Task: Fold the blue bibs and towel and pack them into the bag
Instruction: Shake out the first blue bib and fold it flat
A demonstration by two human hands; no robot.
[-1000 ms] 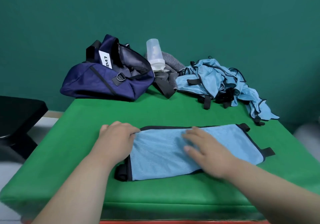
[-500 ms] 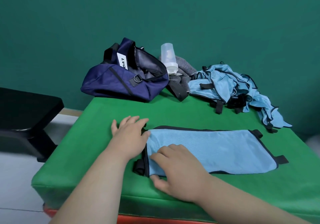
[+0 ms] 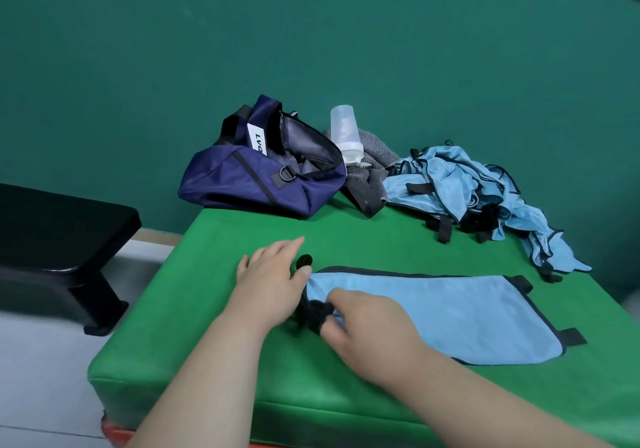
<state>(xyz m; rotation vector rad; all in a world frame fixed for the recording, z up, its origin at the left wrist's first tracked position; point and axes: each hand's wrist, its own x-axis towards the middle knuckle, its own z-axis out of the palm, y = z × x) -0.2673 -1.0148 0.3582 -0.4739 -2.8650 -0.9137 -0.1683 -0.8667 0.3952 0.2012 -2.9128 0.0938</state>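
A light blue bib (image 3: 450, 312) with black trim lies folded into a long flat strip on the green table (image 3: 381, 239). My right hand (image 3: 367, 330) pinches the bib's left end, where black straps bunch up. My left hand (image 3: 273, 281) lies flat beside that end, fingers straight, thumb touching the bib's corner. A heap of more blue bibs (image 3: 464, 191) sits at the back right. The navy bag (image 3: 263, 174) lies unzipped at the back left. A grey towel (image 3: 374, 149) is partly hidden between bag and heap.
A clear plastic bottle (image 3: 344, 136) stands between the bag and the towel. A black bench (image 3: 52, 236) stands to the left of the table. A green wall closes off the back. The table's front edge is near my forearms.
My right hand slid left along the bib to its left end and now pinches the strap bunch. My left hand flattened beside that end. The view has turned left.
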